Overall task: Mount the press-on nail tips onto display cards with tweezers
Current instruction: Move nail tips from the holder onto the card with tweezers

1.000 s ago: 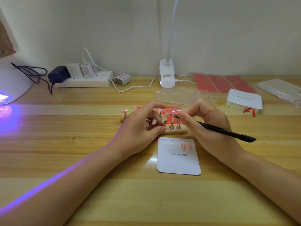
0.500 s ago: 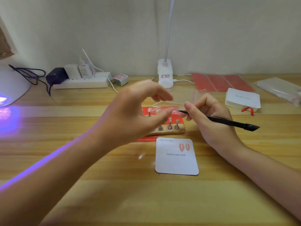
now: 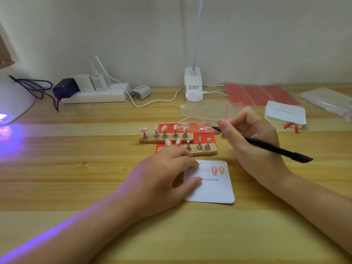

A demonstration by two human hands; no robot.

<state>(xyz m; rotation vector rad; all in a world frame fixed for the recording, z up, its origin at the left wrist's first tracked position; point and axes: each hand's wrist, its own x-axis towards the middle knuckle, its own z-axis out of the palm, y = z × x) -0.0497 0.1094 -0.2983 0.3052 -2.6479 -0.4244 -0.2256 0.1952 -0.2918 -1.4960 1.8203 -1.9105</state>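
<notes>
A person sits at a wooden desk (image 3: 76,187), seen from a head-worn camera looking down at both bare hands.

The left hand (image 3: 163,178) rests on the left edge of a white display card (image 3: 215,189), fingertips and thumb pressing it flat against the desk. The fingers are fairly straight and curl round nothing. The card lies near the desk's centre, printed with "Handmade Nail", and carries 2 pink nail tips (image 3: 217,170) side by side near its top right.

The right hand (image 3: 251,138) hovers above and to the right of the card, its fingers curled round black tweezers (image 3: 266,146). The fine tip points left, and the thick end sticks out to the right past the hand. At the tip hangs a thin clear piece of film (image 3: 194,124); whether the tweezers pinch it is too blurred to tell.

Just behind the card stand 2 wooden holder strips (image 3: 207,151), each with small metal stands, several topped with pink nail tips (image 3: 164,128). The strips sit on a red striped sheet (image 3: 202,138).

Along the back edge are a white power strip (image 3: 95,96) with chargers plugged in, a white desk lamp base (image 3: 193,86), red adhesive sheets (image 3: 261,94), a stack of white cards (image 3: 285,115) and clear bags (image 3: 327,100). At far left a white curing lamp (image 3: 13,100) casts purple light over the desk and left forearm.
</notes>
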